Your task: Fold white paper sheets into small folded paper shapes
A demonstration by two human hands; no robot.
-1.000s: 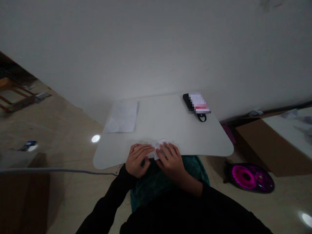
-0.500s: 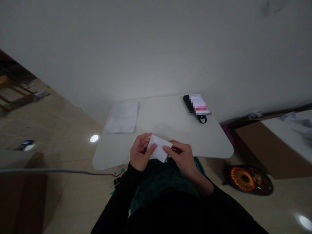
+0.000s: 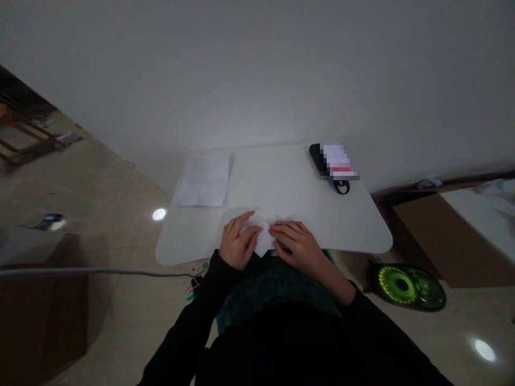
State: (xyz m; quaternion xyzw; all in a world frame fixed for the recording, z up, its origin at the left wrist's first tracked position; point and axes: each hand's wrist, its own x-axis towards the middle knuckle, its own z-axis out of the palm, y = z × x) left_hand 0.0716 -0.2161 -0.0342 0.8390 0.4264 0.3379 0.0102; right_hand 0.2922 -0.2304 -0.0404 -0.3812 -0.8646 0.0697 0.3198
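A small folded piece of white paper (image 3: 263, 239) lies on the white table (image 3: 289, 187) near its front edge. My left hand (image 3: 239, 241) presses its fingers on the paper's left side. My right hand (image 3: 293, 244) lies against its right side, fingers flat and partly covering it. Much of the fold is hidden under my fingers. Farther back, a flat, creased sheet of paper (image 3: 204, 179) lies on the table, away from both hands. A black device (image 3: 317, 159) with a blurred white-and-red card (image 3: 340, 161) on it sits at the back right.
A small black cord loop (image 3: 341, 186) lies by the device. A white wall rises behind the table. To the right stands a cardboard box (image 3: 426, 241), and a glowing round disc (image 3: 404, 286) lies on the tiled floor. A grey cable (image 3: 80, 272) crosses the floor at left.
Both hands have come down, bringing the paper from the air onto the table. It now looks folded smaller. The disc's glow has turned from orange to green.
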